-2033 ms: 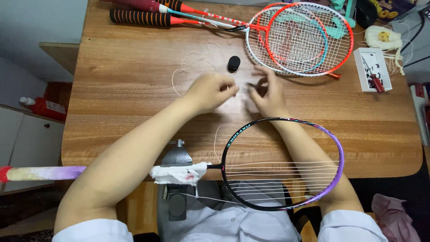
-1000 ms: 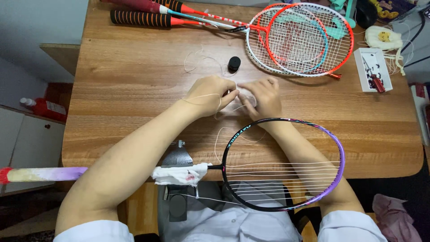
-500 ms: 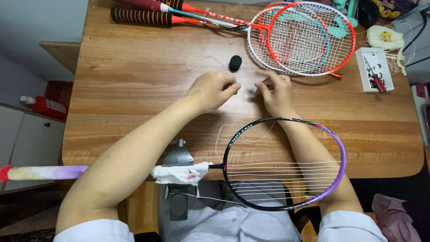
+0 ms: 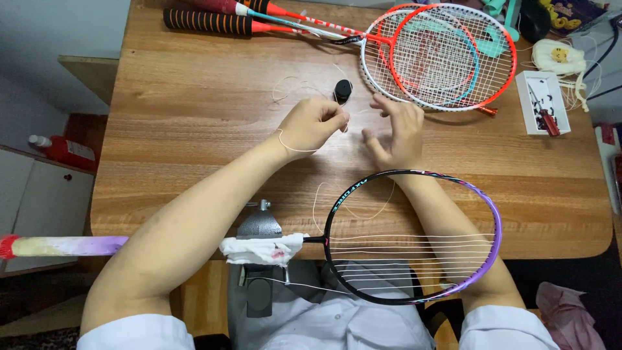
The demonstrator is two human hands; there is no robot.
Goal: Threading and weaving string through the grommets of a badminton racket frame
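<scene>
White string: we see a thin racket string (image 4: 295,148) looping from our left wrist across the wooden table (image 4: 194,129) and trailing down into the black-and-purple racket (image 4: 414,236) clamped at the near table edge.
Handling: we judge the string very light, limp yet springy, slick and quick to kink or tangle; best pinched between fingertips near the free end.
Left hand (image 4: 311,123): fingers curled closed, thumb and forefinger pinching the string, a loop lying over the wrist.
Right hand (image 4: 395,129): fingers spread and loosely open just beside the left; we cannot tell whether a strand runs through them.
Racket: partly strung, only some cross strings in place; its throat is wrapped in white cloth (image 4: 262,249) in a grey vise (image 4: 259,227).
Nearby: a small black cap (image 4: 342,89) just beyond the hands, two orange-and-white rackets (image 4: 447,58) stacked at the far edge, a white parts tray (image 4: 543,100) to the right.
</scene>
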